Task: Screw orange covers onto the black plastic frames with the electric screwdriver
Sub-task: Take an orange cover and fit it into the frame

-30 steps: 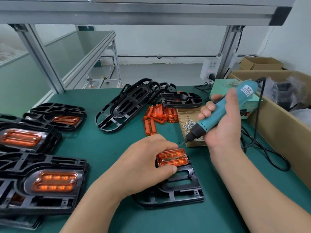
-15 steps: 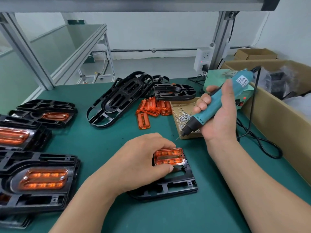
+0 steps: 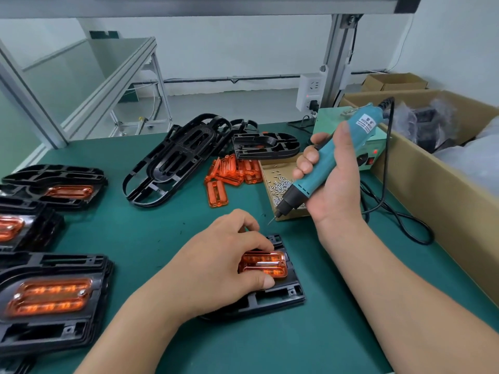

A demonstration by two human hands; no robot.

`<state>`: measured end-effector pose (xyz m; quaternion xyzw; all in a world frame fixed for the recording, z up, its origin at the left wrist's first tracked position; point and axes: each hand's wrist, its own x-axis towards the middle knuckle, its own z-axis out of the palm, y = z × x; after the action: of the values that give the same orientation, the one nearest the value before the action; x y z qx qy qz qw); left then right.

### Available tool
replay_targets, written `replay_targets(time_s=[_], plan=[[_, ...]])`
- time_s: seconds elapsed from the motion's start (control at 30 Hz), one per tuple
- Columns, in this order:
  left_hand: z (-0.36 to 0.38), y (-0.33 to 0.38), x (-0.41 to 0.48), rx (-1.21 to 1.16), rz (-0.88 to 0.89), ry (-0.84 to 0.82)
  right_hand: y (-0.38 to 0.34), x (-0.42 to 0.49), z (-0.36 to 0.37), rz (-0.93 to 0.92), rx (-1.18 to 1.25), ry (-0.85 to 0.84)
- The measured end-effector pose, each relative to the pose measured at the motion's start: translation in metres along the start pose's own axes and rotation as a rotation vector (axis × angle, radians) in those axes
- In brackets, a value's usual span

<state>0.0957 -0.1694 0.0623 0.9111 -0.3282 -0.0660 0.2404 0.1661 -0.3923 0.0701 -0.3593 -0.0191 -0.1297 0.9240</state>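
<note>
My left hand (image 3: 216,265) pinches cover (image 3: 266,264) onto frame (image 3: 280,295), thumb at 6 o'clock edge, fingers over 12. My right hand (image 3: 332,190) clamps screwdriver (image 3: 324,168) — bit hangs at cover's 12 o'clock, clear of it. I press cover flush, bring bit plumb over corner hole — screw on tip, can't tell.

On the table (image 3: 162,238), a frame (image 3: 270,300) is laid near the front, with a cover (image 3: 266,264) seated on it. Loose covers (image 3: 235,168) are heaped behind it, with a screw tray (image 3: 272,182) just to their right. Bare frames (image 3: 172,163) are piled further back. Fitted frames (image 3: 51,298) are stacked at the left, perhaps several deep. A carton (image 3: 432,190) is set along the right.
</note>
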Motion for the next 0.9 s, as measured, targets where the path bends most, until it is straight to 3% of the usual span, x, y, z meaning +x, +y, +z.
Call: replay_targets(time_s=[0.43,0.7,0.8,0.9], plan=[[0.004,-0.003,0.002,0.051,-0.038,0.065,-0.003,0.000,0.001,0.012,0.009,0.020],[0.006,-0.003,0.001,0.056,-0.109,0.036,-0.008,0.007,-0.001,0.269,-0.126,0.007],[0.005,-0.003,0.001,0.097,-0.137,-0.001,-0.013,0.005,-0.001,0.387,-0.256,-0.089],[-0.001,-0.006,-0.001,0.114,-0.166,-0.032,-0.020,0.002,-0.002,0.427,-0.468,-0.296]])
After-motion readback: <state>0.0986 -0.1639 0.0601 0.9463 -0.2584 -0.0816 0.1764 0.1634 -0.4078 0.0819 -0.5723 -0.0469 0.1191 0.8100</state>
